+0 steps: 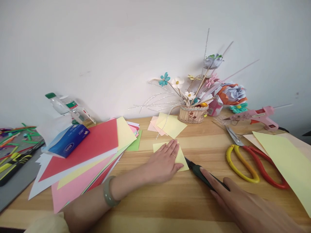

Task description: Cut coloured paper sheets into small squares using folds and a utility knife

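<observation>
Wooden table (150,207), unreadable blue tissue-pack (68,140) label

The left hand (165,160) lies flat, palm down, fingers together and stretched forward, while the right hand (233,197) reaches in from lower right, forefinger extended, other fingers curled.

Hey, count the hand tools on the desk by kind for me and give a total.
Scissors: 1
Glue gun: 1
Dark-handled knife under the right hand: 1
Total: 3
</observation>
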`<state>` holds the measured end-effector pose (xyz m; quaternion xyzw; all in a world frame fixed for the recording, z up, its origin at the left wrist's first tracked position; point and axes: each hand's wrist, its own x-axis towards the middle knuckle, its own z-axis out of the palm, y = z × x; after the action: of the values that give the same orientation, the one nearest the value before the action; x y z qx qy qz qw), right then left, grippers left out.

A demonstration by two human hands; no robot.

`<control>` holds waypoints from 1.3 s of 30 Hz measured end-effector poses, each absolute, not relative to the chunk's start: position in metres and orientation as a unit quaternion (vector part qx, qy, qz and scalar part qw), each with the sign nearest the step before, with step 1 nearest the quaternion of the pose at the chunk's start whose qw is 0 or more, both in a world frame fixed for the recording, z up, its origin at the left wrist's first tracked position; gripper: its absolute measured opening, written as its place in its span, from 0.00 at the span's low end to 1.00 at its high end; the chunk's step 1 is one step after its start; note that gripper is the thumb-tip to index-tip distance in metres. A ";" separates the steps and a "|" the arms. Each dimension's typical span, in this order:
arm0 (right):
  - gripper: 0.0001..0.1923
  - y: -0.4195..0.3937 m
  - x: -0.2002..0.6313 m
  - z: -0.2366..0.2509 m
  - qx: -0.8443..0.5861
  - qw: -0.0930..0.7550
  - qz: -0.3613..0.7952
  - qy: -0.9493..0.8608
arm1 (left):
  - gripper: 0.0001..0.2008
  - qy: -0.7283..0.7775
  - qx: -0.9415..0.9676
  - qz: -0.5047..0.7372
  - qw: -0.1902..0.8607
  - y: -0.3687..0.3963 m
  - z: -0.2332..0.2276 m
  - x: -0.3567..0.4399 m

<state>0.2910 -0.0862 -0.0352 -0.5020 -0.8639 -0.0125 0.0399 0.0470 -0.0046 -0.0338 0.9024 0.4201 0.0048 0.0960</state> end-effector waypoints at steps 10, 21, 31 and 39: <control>0.41 -0.081 0.287 -0.035 -0.494 0.064 -0.048 -0.866 | 0.33 0.417 0.905 0.007 0.086 -0.004 -0.035 0.046; 0.32 -0.071 0.275 -0.012 -0.468 0.070 -0.057 -0.879 | 0.33 0.419 0.903 0.005 0.092 -0.005 -0.032 0.047; 0.35 -0.064 0.275 -0.017 -0.498 0.006 -0.107 -0.861 | 0.33 0.419 0.903 0.009 0.093 -0.004 -0.036 0.047; 0.32 -0.058 0.270 -0.016 -0.460 0.026 -0.170 -0.871 | 0.33 0.423 0.899 0.002 0.116 -0.006 -0.029 0.047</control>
<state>0.2699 -0.0580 -0.0156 -0.4599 -0.8713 -0.1695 0.0259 0.0474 -0.0061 -0.0287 0.8988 0.4229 0.0017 0.1158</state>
